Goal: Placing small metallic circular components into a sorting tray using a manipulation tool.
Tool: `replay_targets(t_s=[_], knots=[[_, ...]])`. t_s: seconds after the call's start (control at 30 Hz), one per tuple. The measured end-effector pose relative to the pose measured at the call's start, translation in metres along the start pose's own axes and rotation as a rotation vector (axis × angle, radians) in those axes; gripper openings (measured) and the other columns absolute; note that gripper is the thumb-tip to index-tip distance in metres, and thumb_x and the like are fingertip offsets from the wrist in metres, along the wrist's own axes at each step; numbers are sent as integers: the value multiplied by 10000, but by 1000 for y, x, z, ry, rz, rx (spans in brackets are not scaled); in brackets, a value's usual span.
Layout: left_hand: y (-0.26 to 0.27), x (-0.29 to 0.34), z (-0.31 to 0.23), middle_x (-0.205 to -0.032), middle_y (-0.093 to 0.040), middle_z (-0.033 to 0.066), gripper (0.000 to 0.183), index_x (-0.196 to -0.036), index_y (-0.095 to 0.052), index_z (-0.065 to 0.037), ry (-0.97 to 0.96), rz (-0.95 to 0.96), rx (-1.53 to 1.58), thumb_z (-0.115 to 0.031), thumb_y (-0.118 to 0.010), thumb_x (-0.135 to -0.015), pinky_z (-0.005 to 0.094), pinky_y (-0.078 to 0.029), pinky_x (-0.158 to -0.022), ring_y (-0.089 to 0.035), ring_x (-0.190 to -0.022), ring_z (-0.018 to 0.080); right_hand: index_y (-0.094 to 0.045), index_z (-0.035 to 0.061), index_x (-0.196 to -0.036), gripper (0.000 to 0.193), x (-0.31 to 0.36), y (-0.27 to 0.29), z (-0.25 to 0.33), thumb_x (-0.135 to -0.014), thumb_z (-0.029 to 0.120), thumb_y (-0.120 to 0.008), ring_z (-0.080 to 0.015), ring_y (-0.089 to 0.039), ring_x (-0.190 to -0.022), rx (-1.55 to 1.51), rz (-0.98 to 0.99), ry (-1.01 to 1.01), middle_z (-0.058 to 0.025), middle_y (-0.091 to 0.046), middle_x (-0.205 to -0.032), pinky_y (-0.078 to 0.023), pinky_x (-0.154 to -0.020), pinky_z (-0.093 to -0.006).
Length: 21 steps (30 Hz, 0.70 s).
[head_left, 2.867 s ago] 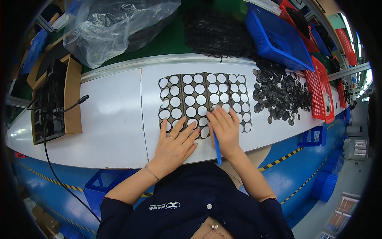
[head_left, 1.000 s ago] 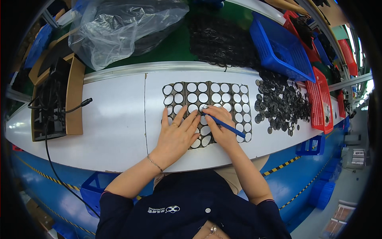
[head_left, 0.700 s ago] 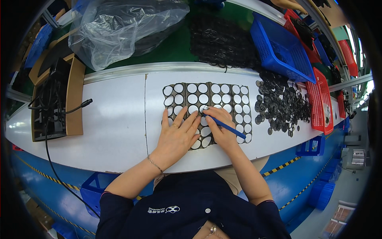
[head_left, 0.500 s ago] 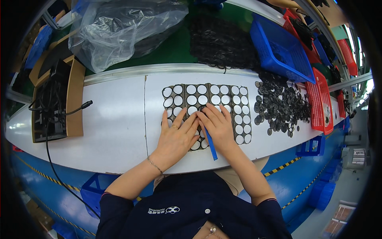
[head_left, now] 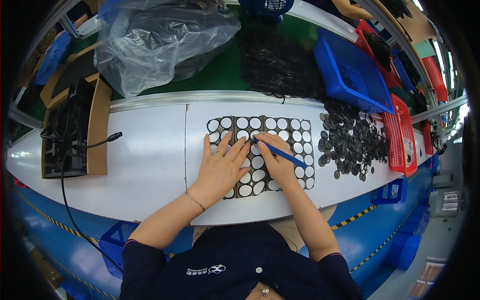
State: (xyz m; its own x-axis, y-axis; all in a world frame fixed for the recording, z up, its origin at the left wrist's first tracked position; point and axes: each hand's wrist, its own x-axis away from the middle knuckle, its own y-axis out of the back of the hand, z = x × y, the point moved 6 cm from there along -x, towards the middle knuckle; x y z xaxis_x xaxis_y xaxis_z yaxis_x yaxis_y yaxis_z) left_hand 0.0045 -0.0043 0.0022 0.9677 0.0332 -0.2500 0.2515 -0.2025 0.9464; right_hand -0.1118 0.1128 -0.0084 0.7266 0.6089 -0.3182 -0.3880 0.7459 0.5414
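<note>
A dark tray (head_left: 234, 126) with several rows of round white discs (head_left: 255, 122) in dark rings lies on the white worktop before me. My left hand (head_left: 217, 167) rests over its left part, fingers spread and palm down. Between the fingers of my right hand (head_left: 279, 167) is a slim blue stick-like tool (head_left: 287, 156), slanting down to the right. Its tip is by the second row of discs, close to my left fingertips. My right fingertips partly cover that spot, so I cannot make out what the tip touches.
Loose black discs (head_left: 352, 142) are heaped right of the tray, beside a red basket (head_left: 397, 140). Behind stand a blue basket (head_left: 350, 90), a pile of black parts (head_left: 277, 65) and a clear plastic bag (head_left: 150, 55). A cardboard box (head_left: 97, 130) with black cables is at the left.
The blue tool has swung from pointing down toward me to slanting right, as my right hand turned. My left hand stays spread over the tray. The whole view has shifted slightly downward.
</note>
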Motion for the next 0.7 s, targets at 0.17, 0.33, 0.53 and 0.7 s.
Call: replay_targets(t_s=[0.17,0.33,0.53,0.7], knots=[[-4,2,2,-1502,-521,41,589,-1407,-583,-95,21,24,14,-413,-671,-920,710,-251,-1112,-405,-1428,322,-738,72,-1113,208,-1,0,5,-965,182,-642,-313,-641,-1142,33,15,31,-134,-727,-1113,-443,-1014,-430],[-5,2,2,-1502,-521,36,586,-1406,-585,-98,22,17,4,-415,-670,-920,725,-255,-1099,-411,-1419,325,-697,53,-1147,243,4,-7,27,-909,94,-669,-298,-634,-1170,369,9,321,-128,-714,-1100,-425,-1035,-464],[0,-1,0,-1469,-545,37,554,-1383,-603,-97,10,-12,23,-387,-681,-917,734,-254,-1095,-426,-1398,319,-669,3,-1175,255,-36,31,-2,-932,72,-642,-331,-647,-1131,550,-300,312,-160,-703,-1101,-437,-1037,-474],[-3,-6,9,-1440,-558,52,535,-1369,-604,-90,53,-39,29,-368,-686,-919,716,-232,-1117,-415,-1412,298,-722,34,-1133,214,-30,6,-20,-992,160,-622,-311,-650,-1130,-221,-59,-144,-158,-716,-1149,-458,-1018,-416]])
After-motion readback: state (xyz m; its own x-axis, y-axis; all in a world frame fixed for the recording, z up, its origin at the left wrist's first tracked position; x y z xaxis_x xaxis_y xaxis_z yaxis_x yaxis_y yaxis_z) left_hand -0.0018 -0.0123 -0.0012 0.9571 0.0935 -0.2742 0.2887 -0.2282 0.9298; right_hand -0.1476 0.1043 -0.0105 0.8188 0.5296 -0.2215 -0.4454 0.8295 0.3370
